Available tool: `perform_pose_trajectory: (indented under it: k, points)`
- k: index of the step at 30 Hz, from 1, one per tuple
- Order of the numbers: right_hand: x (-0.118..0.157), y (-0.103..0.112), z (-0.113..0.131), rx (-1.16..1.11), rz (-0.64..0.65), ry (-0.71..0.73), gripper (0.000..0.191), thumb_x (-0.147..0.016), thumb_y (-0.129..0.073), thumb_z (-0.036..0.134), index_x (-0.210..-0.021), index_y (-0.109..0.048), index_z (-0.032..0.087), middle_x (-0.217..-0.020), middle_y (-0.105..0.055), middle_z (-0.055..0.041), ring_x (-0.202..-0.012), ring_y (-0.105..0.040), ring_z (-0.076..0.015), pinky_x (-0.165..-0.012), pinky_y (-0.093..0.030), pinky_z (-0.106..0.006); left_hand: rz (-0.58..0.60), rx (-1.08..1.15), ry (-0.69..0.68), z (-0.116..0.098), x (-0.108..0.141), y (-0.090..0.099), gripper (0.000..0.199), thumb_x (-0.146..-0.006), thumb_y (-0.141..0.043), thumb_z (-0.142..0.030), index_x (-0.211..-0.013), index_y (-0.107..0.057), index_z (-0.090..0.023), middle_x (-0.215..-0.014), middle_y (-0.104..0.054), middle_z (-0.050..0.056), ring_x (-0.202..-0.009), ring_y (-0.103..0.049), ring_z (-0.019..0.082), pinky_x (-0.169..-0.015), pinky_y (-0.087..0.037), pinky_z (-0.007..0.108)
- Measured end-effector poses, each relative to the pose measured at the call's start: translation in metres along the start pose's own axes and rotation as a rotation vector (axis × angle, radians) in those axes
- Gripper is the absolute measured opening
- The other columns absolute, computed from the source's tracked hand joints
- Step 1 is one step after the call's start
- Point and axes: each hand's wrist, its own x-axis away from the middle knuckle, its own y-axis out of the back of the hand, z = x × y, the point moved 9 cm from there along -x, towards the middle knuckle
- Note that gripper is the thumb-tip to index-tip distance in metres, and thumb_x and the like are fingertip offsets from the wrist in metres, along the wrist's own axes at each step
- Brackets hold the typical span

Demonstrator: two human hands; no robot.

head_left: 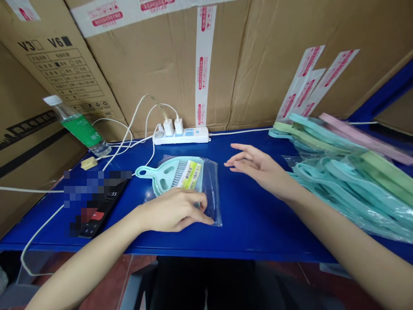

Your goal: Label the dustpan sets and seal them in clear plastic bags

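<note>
A mint-green mini dustpan [156, 176] lies flat on the blue table inside a clear plastic bag [211, 189]. With it in the bag are a small grey-bristled brush [180, 171] and a yellow-green and white label [192, 175]. My left hand [177, 209] rests palm down over the lower part of the bag, fingers bent and apart, one fingertip touching near its right edge. To the right of the bag, my right hand [254, 165] hovers above the table with loosely spread fingers and nothing in it.
Bagged mint, green and pink dustpans [348, 172] are piled at the right. A white power strip [183, 135] with chargers and cables sits at the back before cardboard [155, 64]. A phone [109, 202], a yellowish block [89, 163] and a tilted bottle [79, 129] are at the left.
</note>
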Motion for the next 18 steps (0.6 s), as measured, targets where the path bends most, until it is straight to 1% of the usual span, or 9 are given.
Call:
perform_pose_trajectory:
  k: [2, 5, 8, 10, 13, 15, 18]
  points:
    - [0.001, 0.004, 0.008, 0.149, -0.019, 0.067, 0.055, -0.079, -0.062, 0.049, -0.127, -0.054, 0.022, -0.101, -0.067, -0.0086, -0.099, -0.066, -0.0256, -0.09, -0.054, -0.047, 0.009, 0.008, -0.014, -0.003, 0.0, 0.0, 0.037, -0.088, -0.049, -0.004, -0.108, -0.072, -0.026, -0.096, -0.068, 0.003, -0.082, -0.062, 0.014, -0.072, -0.045, 0.026]
    - [0.005, 0.001, 0.016, 0.373, 0.012, 0.134, 0.041, -0.083, -0.055, 0.042, -0.119, -0.061, 0.024, -0.108, -0.068, -0.0098, -0.098, -0.065, -0.0261, -0.085, -0.055, -0.045, 0.028, 0.064, -0.041, -0.007, -0.002, -0.001, 0.04, -0.085, -0.047, 0.001, -0.101, -0.074, -0.024, -0.093, -0.071, 0.002, -0.079, -0.059, 0.015, -0.07, -0.044, 0.026]
    - [0.007, -0.006, 0.015, 0.53, 0.05, 0.16, 0.037, -0.084, -0.05, 0.039, -0.116, -0.065, 0.026, -0.115, -0.067, -0.01, -0.103, -0.063, -0.0289, -0.09, -0.052, -0.051, 0.05, 0.157, -0.07, -0.011, -0.004, -0.001, 0.039, -0.084, -0.046, 0.003, -0.091, -0.075, -0.023, -0.088, -0.074, 0.001, -0.076, -0.056, 0.015, -0.067, -0.043, 0.027]
    - [0.007, -0.011, 0.012, 0.581, 0.07, 0.168, 0.039, -0.085, -0.048, 0.04, -0.117, -0.065, 0.025, -0.12, -0.066, -0.0104, -0.11, -0.06, -0.0309, -0.096, -0.047, -0.055, 0.071, 0.222, -0.095, -0.015, -0.005, -0.001, 0.038, -0.084, -0.046, 0.003, -0.085, -0.074, -0.022, -0.086, -0.074, 0.001, -0.073, -0.055, 0.015, -0.066, -0.043, 0.028]
    - [0.006, -0.019, 0.008, 0.597, 0.114, 0.174, 0.042, -0.088, -0.045, 0.044, -0.119, -0.064, 0.023, -0.121, -0.065, -0.0111, -0.115, -0.057, -0.0313, -0.098, -0.044, -0.054, 0.116, 0.341, -0.135, -0.021, -0.007, -0.004, 0.038, -0.084, -0.046, 0.003, -0.08, -0.073, -0.024, -0.083, -0.075, 0.0, -0.068, -0.058, 0.014, -0.07, -0.043, 0.029]
    - [0.006, -0.024, 0.007, 0.604, 0.143, 0.176, 0.044, -0.089, -0.043, 0.045, -0.12, -0.064, 0.021, -0.118, -0.066, -0.0123, -0.112, -0.058, -0.0309, -0.095, -0.046, -0.053, 0.152, 0.422, -0.163, -0.025, -0.007, -0.006, 0.037, -0.086, -0.047, 0.002, -0.078, -0.072, -0.025, -0.083, -0.076, -0.001, -0.069, -0.061, 0.012, -0.073, -0.044, 0.029]
    - [0.008, -0.032, 0.006, 0.626, 0.209, 0.174, 0.046, -0.09, -0.042, 0.043, -0.122, -0.062, 0.017, -0.108, -0.066, -0.0133, -0.098, -0.061, -0.0284, -0.086, -0.05, -0.048, 0.203, 0.49, -0.186, -0.029, -0.004, -0.011, 0.032, -0.09, -0.05, -0.003, -0.076, -0.071, -0.023, -0.083, -0.077, 0.0, -0.071, -0.064, 0.011, -0.073, -0.044, 0.027]
